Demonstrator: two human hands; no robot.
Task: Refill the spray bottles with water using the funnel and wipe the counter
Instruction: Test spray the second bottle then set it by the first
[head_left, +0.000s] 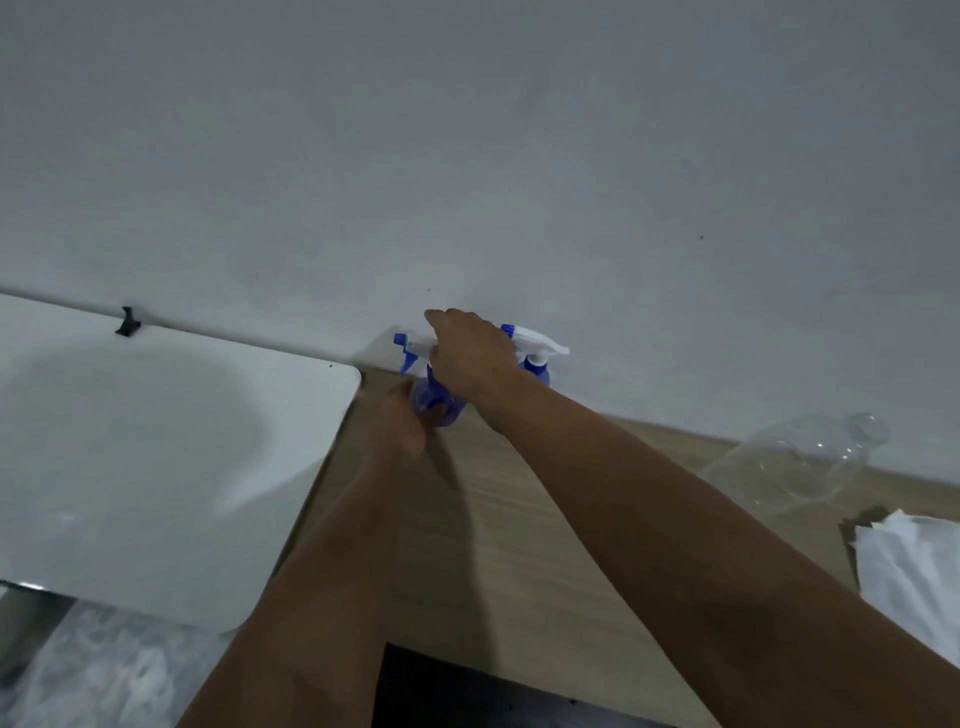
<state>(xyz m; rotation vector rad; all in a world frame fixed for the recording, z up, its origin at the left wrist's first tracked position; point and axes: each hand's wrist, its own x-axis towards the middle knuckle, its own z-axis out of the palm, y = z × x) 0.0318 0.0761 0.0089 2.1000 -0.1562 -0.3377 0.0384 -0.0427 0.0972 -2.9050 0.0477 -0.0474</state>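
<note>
Against a grey wall, on the wooden counter (519, 519), the left hand (397, 423) grips a blue spray bottle (436, 405) while the right hand (470, 353) closes over its white trigger head (415, 345), a second spray bottle (535, 358) just behind.

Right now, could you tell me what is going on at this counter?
A person is working on a blue spray bottle standing on the wooden counter by the wall. The left hand grips its body while the right hand holds its white spray head, as if unscrewing it. A second spray bottle stands just behind. A clear plastic bottle and white paper towels lie to the right; a white sink is on the left.
</note>
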